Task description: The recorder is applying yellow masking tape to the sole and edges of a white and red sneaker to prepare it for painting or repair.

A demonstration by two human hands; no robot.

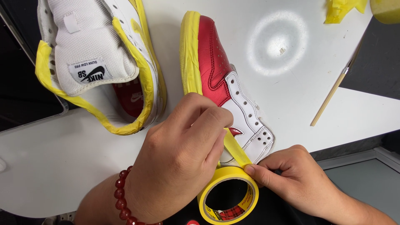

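A red and white sneaker lies on its side on the white table, its sole edge covered in yellow masking tape. My left hand presses the free end of a yellow tape strip onto the sneaker's side near the lace holes. My right hand holds the yellow tape roll at the table's front edge, thumb on the strip where it leaves the roll. A red bead bracelet sits on my left wrist.
A second white sneaker with yellow tape around its collar lies at the upper left. A thin wooden-handled brush rests at the right. Crumpled yellow tape scraps sit at the top right. Dark floor borders the table on the left and right.
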